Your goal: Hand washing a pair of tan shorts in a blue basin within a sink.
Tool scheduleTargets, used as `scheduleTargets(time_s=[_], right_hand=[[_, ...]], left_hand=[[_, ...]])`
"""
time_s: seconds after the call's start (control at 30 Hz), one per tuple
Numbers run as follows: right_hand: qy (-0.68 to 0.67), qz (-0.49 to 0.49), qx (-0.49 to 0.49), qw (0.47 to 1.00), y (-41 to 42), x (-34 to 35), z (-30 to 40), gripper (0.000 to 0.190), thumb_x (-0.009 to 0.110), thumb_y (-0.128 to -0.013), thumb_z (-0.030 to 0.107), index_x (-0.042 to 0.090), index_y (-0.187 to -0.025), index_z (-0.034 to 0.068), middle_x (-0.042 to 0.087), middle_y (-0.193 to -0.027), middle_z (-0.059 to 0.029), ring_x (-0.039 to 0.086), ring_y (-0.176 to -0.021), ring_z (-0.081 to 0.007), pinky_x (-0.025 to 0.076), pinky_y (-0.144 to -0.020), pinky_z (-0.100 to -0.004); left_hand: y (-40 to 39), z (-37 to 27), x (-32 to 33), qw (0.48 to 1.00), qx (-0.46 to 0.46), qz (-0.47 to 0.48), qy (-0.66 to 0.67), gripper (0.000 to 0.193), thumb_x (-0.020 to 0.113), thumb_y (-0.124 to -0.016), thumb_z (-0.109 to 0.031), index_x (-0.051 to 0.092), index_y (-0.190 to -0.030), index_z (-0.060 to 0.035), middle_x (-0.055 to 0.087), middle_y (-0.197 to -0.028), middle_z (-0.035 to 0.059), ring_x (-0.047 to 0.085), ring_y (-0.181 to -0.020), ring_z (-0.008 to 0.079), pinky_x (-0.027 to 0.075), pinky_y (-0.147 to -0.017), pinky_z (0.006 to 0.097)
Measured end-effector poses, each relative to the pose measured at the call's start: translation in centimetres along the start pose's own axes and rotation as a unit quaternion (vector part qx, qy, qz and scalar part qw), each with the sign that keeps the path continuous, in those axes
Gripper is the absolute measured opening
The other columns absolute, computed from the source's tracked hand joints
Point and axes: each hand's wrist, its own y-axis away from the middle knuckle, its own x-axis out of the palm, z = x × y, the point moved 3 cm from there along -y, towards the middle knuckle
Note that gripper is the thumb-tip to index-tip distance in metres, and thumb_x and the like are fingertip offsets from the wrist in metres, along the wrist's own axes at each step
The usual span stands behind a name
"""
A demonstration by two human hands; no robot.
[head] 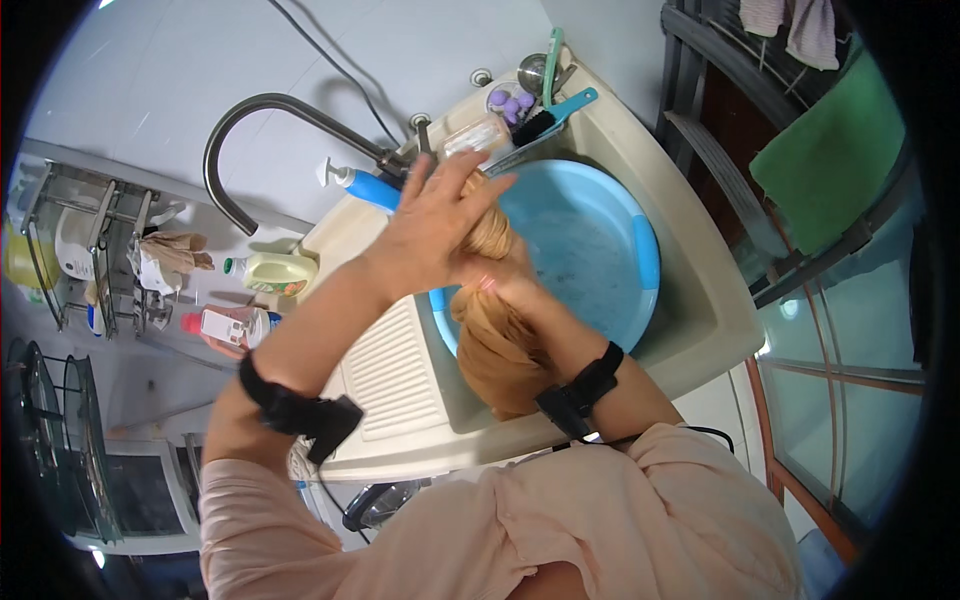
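A tan cloth [501,352] hangs in twisted folds over the near rim of a light-blue plastic basin [646,300]. My right hand [508,268] is closed around its bunched middle. Above that grip the upper end of the cloth forms a tight, rope-like coil. My left hand [439,221] lies across this coil with its fingers spread and straight; its palm side is hidden. Water with some suds fills the basin, which stands inside a cream utility sink [724,315].
Left of the basin is a ribbed washboard [394,375]. A curved faucet [225,142] and blue pump bottle [373,190] stand behind it. A blue-handled brush [559,116] sits at the back rim. Detergent bottles [281,274] are at left, a green cloth [825,154] at right.
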Motion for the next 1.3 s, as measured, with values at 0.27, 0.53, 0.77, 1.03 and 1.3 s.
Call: scheduleTargets(time_s=[0.27,0.53,0.77,1.03,1.3], right_hand=[[0.151,0.217,0.147,0.953,1.0,1.8,0.7,0.072,0.084,-0.066,0.021,0.052,-0.127,-0.001,0.059,-0.121,-0.0129,0.056,-0.114,-0.0209,0.046,-0.097,-0.0322],[0.596,0.135,-0.014,0.792,3.2,3.8,-0.1,0.125,0.091,-0.053,0.039,0.019,-0.150,0.006,0.052,-0.126,-0.0202,0.052,-0.117,-0.0367,0.039,-0.103,-0.0437],[0.660,0.079,-0.244,0.706,3.3,2.5,1.1,0.095,0.082,-0.068,0.029,0.033,-0.145,0.003,0.059,-0.112,-0.0141,0.059,-0.101,-0.0341,0.042,-0.090,-0.0442],[0.510,0.072,-0.451,0.729,2.3,1.3,1.5,0.069,0.071,-0.078,0.023,0.042,-0.137,0.001,0.058,-0.118,-0.0167,0.058,-0.105,-0.0354,0.044,-0.092,-0.0463],[0.442,0.109,-0.228,0.861,1.6,3.1,-0.2,0.086,0.071,-0.084,0.030,0.022,-0.148,0.000,0.045,-0.133,-0.0191,0.047,-0.123,-0.0317,0.038,-0.105,-0.0437]], left_hand=[[4.5,0.5,0.1,0.959,0.198,0.073,-0.187,0.064,0.066,-0.074,-0.023,0.046,-0.135,-0.0192,0.054,-0.121,0.0059,0.051,-0.121,0.0240,0.035,-0.108,0.0463],[6.2,6.2,-2.0,0.948,-0.106,0.207,-0.219,0.044,0.074,-0.064,-0.019,0.062,-0.104,-0.0077,0.064,-0.090,0.0097,0.064,-0.088,0.0279,0.052,-0.073,0.0382],[11.0,3.9,-0.9,0.860,-0.329,0.339,0.196,0.057,0.078,-0.061,-0.031,0.064,-0.109,-0.0021,0.070,-0.096,0.0159,0.068,-0.090,0.0277,0.052,-0.083,0.0362],[12.5,-4.4,0.4,0.344,-0.406,-0.004,0.846,0.054,0.056,-0.085,-0.033,0.052,-0.127,0.0012,0.062,-0.119,0.0145,0.062,-0.107,0.0279,0.050,-0.095,0.0409],[10.7,-1.3,2.9,0.140,-0.320,0.008,0.937,0.053,0.046,-0.092,-0.051,0.054,-0.130,-0.0147,0.061,-0.123,0.0078,0.061,-0.110,0.0255,0.047,-0.098,0.0464]])
